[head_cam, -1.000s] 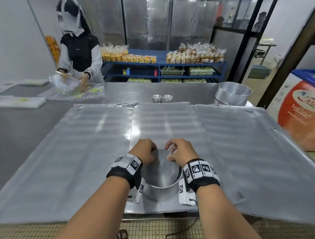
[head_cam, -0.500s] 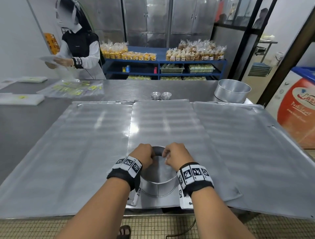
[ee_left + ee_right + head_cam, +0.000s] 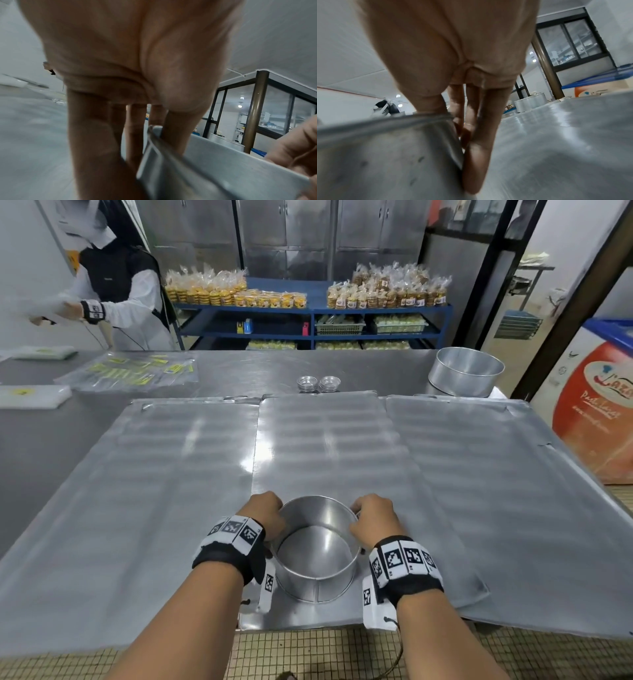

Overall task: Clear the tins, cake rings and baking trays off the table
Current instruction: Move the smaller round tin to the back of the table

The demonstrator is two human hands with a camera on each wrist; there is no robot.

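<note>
A round metal cake tin (image 3: 317,570) stands on the middle baking tray (image 3: 325,446), close to the table's front edge. My left hand (image 3: 265,513) grips its left rim, and in the left wrist view the thumb is inside the tin's wall (image 3: 214,169) with the fingers outside. My right hand (image 3: 371,517) grips the right rim, its fingers (image 3: 479,142) lying down the tin's outer wall (image 3: 385,148). Flat trays lie to the left (image 3: 137,491) and right (image 3: 496,491). A larger round tin (image 3: 464,374) and two small tart tins (image 3: 318,383) stand at the back.
Another person (image 3: 116,289) works at the far left, behind plastic bags (image 3: 130,371) spread on the table. A blue shelf (image 3: 308,313) of packed goods stands behind the table. A chest freezer (image 3: 599,405) is close on the right.
Both hands have slid apart from the tin's far rim to its left and right sides. The person at the back has turned to the left.
</note>
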